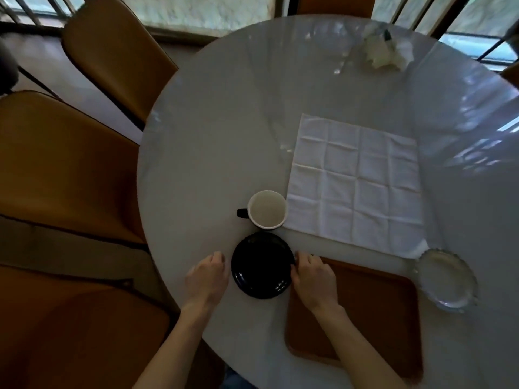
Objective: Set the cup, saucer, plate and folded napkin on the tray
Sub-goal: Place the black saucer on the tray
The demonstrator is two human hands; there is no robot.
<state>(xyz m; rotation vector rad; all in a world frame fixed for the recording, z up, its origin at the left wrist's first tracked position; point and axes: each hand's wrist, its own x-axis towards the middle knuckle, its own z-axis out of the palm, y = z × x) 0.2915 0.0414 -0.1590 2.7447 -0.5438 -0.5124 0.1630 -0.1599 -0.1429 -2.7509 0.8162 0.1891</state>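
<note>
The left hand [207, 277] lies on the round white table [202, 164] just beside the left edge of the black saucer [262, 265], with its fingers curled loosely and holding nothing; it does not clearly touch the saucer. The right hand [313, 279] is at the other side of the saucer, and its bent fingertips touch the right rim. I cannot tell if they really grip it.

Just beyond both hands, the cup [267, 209] stands upright next to the saucer, with its dark handle pointing to the left-hand side. Under the right hand and forearm lies the brown tray [373, 310], empty. Beyond the right hand, the white napkin [356, 181] lies unfolded and flat. The glass plate [446, 279] is well to the right of the right hand, beside the tray.
</note>
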